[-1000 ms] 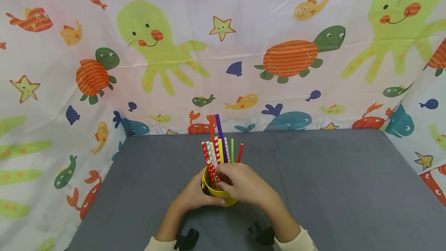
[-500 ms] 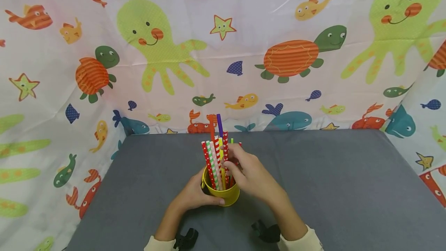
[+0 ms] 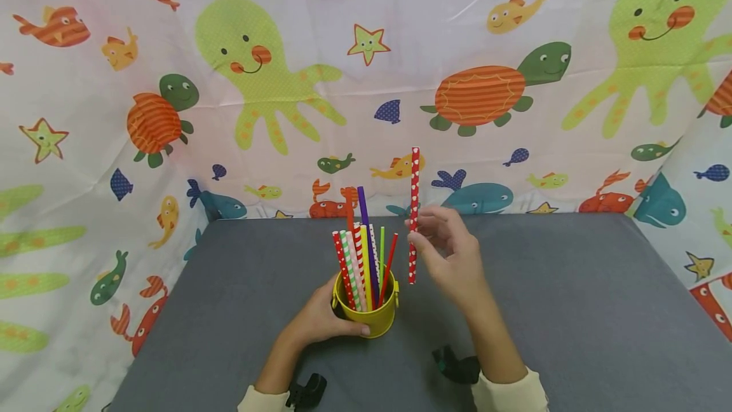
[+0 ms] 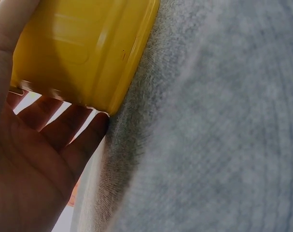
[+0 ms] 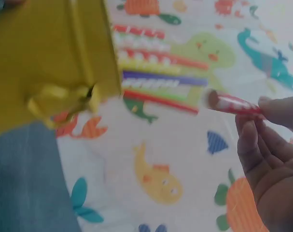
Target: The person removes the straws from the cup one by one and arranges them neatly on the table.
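Observation:
A small yellow bucket point(image 3: 372, 322) stands on the grey table, holding several drinking straws: striped, dotted, yellow, purple, green and red ones. My left hand point(image 3: 317, 318) grips the bucket from its left side, thumb across the front; in the left wrist view the fingers curve around the yellow wall point(image 4: 74, 53). To the right of the bucket and above it, my right hand point(image 3: 454, 259) pinches a red straw with white hearts point(image 3: 414, 208) between thumb and fingers, upright and apart from the bucket. The right wrist view shows the straw's lower end point(image 5: 233, 104) near the blurred straws.
The grey table point(image 3: 560, 297) spreads out on both sides of the bucket. Behind and at the sides hangs a white cloth point(image 3: 320, 37) printed with sea animals. Black wrist cameras point(image 3: 457, 366) are strapped on both wrists.
My right hand has drawn the red heart straw up out of the bucket and moved it to the right. My left hand has stayed on the bucket.

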{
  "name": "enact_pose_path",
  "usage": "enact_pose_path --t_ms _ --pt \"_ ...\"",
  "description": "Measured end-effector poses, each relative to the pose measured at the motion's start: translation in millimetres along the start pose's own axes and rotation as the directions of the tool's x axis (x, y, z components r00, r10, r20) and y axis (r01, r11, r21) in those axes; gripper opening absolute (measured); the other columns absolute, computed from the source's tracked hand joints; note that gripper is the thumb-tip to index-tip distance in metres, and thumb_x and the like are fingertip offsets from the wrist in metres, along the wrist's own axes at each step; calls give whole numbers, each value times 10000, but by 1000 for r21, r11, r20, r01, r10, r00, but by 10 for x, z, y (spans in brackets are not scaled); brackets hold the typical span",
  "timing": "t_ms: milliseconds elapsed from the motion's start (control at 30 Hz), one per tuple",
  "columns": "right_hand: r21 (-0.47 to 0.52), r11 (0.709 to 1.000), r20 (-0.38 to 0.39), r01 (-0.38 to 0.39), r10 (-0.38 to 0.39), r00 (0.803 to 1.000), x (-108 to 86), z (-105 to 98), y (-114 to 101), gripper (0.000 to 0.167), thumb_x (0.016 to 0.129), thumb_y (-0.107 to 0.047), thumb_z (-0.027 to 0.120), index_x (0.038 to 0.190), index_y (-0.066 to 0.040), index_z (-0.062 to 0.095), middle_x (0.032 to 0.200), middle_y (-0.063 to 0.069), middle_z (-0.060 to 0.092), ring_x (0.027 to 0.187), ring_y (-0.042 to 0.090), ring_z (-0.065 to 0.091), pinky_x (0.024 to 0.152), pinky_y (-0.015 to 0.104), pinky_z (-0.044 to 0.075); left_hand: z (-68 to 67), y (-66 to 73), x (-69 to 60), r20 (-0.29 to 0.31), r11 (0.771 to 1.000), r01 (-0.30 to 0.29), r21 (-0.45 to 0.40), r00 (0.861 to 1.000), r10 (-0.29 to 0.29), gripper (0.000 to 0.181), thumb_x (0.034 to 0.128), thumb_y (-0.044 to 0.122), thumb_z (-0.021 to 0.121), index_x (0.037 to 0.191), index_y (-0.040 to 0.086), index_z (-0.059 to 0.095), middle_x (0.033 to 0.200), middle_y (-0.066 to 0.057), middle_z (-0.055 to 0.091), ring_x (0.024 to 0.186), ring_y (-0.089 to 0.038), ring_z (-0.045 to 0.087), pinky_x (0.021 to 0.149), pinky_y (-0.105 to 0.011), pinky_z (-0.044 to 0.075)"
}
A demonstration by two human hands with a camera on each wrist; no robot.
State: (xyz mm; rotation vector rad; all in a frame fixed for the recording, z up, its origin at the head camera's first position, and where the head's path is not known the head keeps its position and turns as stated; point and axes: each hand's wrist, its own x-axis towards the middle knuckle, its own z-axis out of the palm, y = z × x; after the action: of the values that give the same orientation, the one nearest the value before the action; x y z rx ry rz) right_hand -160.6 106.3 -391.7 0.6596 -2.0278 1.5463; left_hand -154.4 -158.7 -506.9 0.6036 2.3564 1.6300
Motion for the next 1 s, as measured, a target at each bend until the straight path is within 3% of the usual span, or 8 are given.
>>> enact_pose_path --t_ms 133,300,500,700,1000 --pt "-34 999 -55 -9 7 998 18 -39 174 226 858 89 742 1070 18 702 1031 129 704 819 233 668 771 203 546 -2 -3 -3 0 1000 -2 -3 1000 2 960 677 315 958 1466 260 414 1298 107 598 1150 -139 580 1047 -384 433" --pt "-143 986 -59 -83 75 995 19 -84 334 174 907 44 711 1072 -6 735 1061 83 702 825 196 664 743 177 526 -3 7 -12 3 1000 3 -7 1000 -3 963 678 305 958 1469 259 411 1300 104 598 1152 -141 579 1045 -386 434" --pt "-251 954 -14 -166 168 986 13 -93 501 212 910 39 675 1113 6 725 1104 115 665 885 233 666 773 394 582 3 5 -4 2 1000 0 -2 1000 0 964 678 304 959 1469 281 409 1298 112 597 1147 -134 581 1035 -382 442" --pt "-351 898 78 -265 310 947 -29 -56 722 306 910 28 638 1208 -12 692 1172 150 590 849 258 624 710 424 574 -3 -12 -1 2 1000 -13 8 1000 13 967 679 295 959 1473 283 406 1298 115 599 1148 -135 583 1031 -382 445" --pt "-435 846 151 -308 406 901 -73 37 918 418 873 55 672 1286 -3 648 1237 194 547 886 285 630 765 446 569 3 -13 2 3 1000 -11 14 1000 11 970 686 300 955 1477 287 394 1308 123 593 1155 -128 580 1035 -379 442"
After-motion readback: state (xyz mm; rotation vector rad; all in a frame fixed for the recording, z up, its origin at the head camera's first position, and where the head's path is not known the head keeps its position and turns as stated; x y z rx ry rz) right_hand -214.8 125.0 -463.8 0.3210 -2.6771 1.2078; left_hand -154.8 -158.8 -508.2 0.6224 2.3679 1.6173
